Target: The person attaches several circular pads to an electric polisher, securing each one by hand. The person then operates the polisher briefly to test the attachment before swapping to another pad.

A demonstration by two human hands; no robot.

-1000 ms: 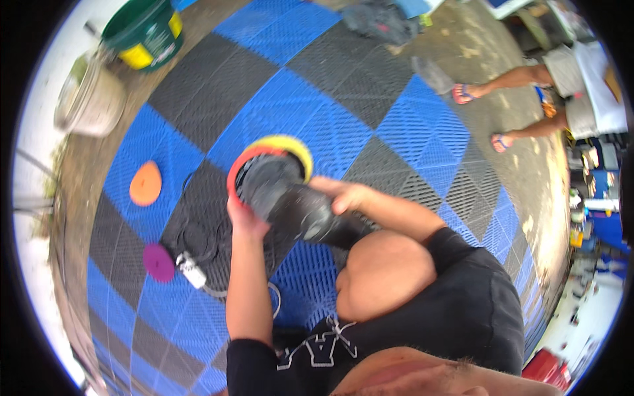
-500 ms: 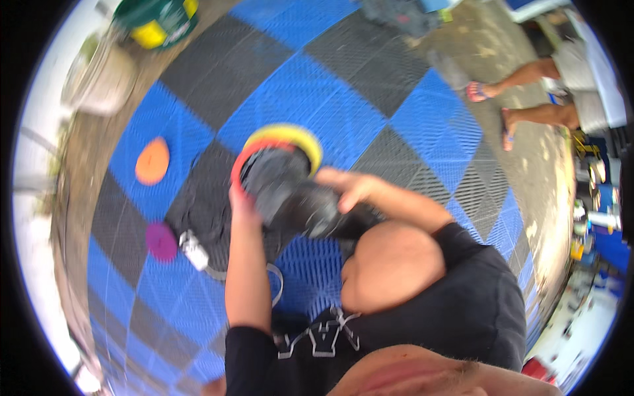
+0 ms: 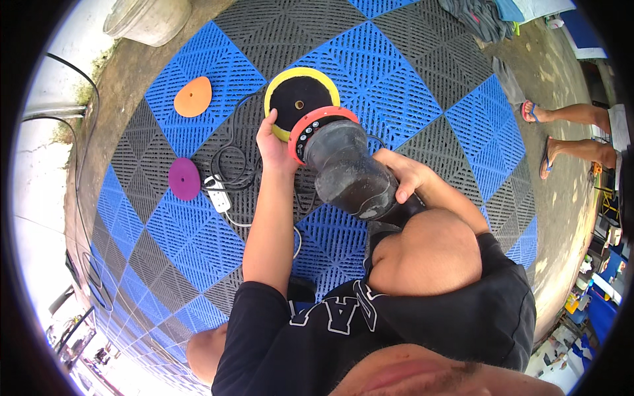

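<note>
Floor tiles (image 3: 396, 72): slotted, blue and dark grey, set diamond-wise.
Left hand (image 3: 279, 146): forearm upright from below, thumb hooked over the rim of the yellow-edged pad (image 3: 300, 102), grasping it.
Right hand (image 3: 403, 173): arm bent inward from the right, gripping the black power tool (image 3: 353, 181), thumb on top.
Tool position: between both hands, tilted, red-rimmed head (image 3: 309, 127) overlapping the pad in view; contact hard to tell.
Tiles, left side: orange disc (image 3: 193, 97), purple disc (image 3: 184, 179), white socket block (image 3: 217, 193).
Upper left: pale bucket (image 3: 148, 23).
Far right: another person's legs (image 3: 584, 113), sandals (image 3: 546, 165).
</note>
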